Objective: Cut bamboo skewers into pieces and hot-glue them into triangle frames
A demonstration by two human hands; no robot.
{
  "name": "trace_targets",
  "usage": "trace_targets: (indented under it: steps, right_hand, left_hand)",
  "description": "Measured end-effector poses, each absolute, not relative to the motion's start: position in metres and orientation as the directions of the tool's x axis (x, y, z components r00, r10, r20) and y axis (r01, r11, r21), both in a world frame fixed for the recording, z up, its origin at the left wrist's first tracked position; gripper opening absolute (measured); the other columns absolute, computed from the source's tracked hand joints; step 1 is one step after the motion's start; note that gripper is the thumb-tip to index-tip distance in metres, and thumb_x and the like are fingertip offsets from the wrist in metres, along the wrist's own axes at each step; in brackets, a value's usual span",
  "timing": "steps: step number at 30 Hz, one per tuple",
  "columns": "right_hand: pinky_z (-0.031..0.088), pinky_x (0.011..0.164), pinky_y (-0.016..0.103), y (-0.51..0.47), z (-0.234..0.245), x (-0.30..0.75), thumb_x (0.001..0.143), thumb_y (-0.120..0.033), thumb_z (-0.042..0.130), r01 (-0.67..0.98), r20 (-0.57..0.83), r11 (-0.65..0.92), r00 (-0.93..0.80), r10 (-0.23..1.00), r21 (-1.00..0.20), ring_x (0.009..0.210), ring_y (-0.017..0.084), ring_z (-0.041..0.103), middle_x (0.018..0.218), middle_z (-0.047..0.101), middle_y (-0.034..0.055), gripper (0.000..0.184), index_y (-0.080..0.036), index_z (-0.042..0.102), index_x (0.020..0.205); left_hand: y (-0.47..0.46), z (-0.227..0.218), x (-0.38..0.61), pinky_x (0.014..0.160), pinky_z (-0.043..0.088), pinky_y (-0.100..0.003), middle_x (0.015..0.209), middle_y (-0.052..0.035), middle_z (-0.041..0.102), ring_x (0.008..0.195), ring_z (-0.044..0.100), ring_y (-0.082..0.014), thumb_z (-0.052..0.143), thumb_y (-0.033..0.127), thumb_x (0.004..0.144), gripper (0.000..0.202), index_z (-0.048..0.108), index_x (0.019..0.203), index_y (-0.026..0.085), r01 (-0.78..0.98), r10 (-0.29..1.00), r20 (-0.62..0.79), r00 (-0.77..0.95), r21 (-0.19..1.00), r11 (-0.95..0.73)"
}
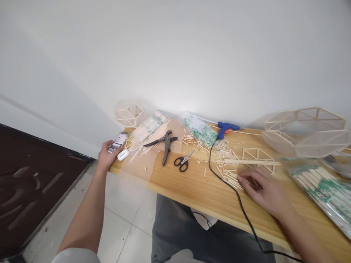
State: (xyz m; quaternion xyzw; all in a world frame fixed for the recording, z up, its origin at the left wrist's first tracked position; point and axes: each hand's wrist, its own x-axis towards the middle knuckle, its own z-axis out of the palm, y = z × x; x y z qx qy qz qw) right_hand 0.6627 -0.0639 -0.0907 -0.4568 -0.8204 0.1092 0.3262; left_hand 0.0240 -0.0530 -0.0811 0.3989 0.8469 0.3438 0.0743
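My left hand point(106, 155) reaches to the table's left end and grips a phone point(117, 141) with its screen lit. A small white case point(123, 154) lies just beside it. My right hand point(263, 191) lies flat on the wooden table point(192, 186), fingers spread over a loose pile of thin wooden sticks point(230, 177). A small stick frame point(257, 157) stands just beyond that hand.
Black pliers point(166, 144), black scissors point(182, 162) and a blue glue gun point(226, 128) with its black cord point(233, 190) lie mid-table. Stick packets point(323, 190) sit at the right, more bags point(201, 129) at the back. Stick polyhedra stand at far left point(128, 113) and right point(307, 131).
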Motion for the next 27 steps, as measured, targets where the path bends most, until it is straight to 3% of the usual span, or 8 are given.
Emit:
trace_targets:
  steps: [8,17,20,21,24,27]
  right_hand:
    - [0.05,0.068,0.035,-0.064,-0.092,0.663,0.099,-0.035,0.064,0.668,0.451,0.579,-0.383,0.806,-0.468,0.075,0.022,0.063,0.082,0.07,0.0038,0.013,-0.026,0.066,0.09]
    - [0.049,0.072,0.038,-0.069,-0.09,0.67,0.097,-0.035,0.065,0.677,0.51,0.62,-0.399,0.762,-0.396,0.078,0.024,0.065,0.087,0.072,0.0057,0.01,-0.025,0.064,0.096]
    - [0.049,0.072,0.038,-0.069,-0.089,0.671,0.096,-0.033,0.065,0.684,0.541,0.623,-0.382,0.75,-0.38,0.078,0.025,0.065,0.086,0.072,0.0063,0.008,-0.025,0.064,0.095]
    - [0.049,0.071,0.038,-0.069,-0.089,0.67,0.096,-0.032,0.065,0.684,0.548,0.622,-0.374,0.748,-0.382,0.078,0.025,0.065,0.086,0.072,0.0063,0.007,-0.025,0.065,0.094]
    - [0.05,0.07,0.037,-0.068,-0.09,0.668,0.095,-0.031,0.064,0.691,0.548,0.606,-0.353,0.758,-0.394,0.075,0.024,0.064,0.082,0.071,0.0057,0.008,-0.024,0.065,0.091]
    - [0.051,0.069,0.037,-0.068,-0.089,0.666,0.096,-0.031,0.064,0.706,0.535,0.58,-0.33,0.778,-0.407,0.073,0.023,0.064,0.08,0.07,0.0049,0.009,-0.024,0.066,0.09]
  left_hand:
    - [-0.053,-0.08,0.028,0.116,0.046,-0.049,0.139,-0.0116,0.068,0.131,0.063,-0.0345,0.086,0.048,0.069,0.074,0.062,0.135,0.023,0.609,0.724,0.139,-0.675,0.659,0.441]
    - [-0.058,-0.054,0.038,0.112,0.049,-0.042,0.124,-0.014,0.071,0.121,0.066,-0.0279,0.058,0.037,0.088,0.034,0.065,0.114,0.016,0.503,0.591,0.216,-0.777,0.778,0.377]
    - [-0.082,-0.03,0.069,0.105,0.052,-0.036,0.105,-0.0076,0.073,0.108,0.069,-0.0231,0.052,0.035,0.092,0.024,0.065,0.1,0.018,0.516,0.593,0.253,-0.764,0.791,0.328]
    - [-0.093,-0.02,0.086,0.1,0.053,-0.034,0.094,-0.0043,0.073,0.1,0.069,-0.0217,0.055,0.039,0.092,0.022,0.066,0.092,0.019,0.537,0.65,0.248,-0.718,0.792,0.29]
    - [-0.123,0.015,0.148,0.087,0.052,-0.031,0.077,-0.0017,0.069,0.082,0.065,-0.0188,0.058,0.046,0.097,0.038,0.068,0.072,0.019,0.672,0.89,0.267,-0.37,0.738,0.058]
    - [-0.135,0.046,0.215,0.073,0.051,-0.03,0.075,-0.0028,0.071,0.074,0.065,-0.0181,0.061,0.039,0.1,0.035,0.072,0.073,0.02,0.57,0.976,0.211,-0.056,0.809,-0.143]
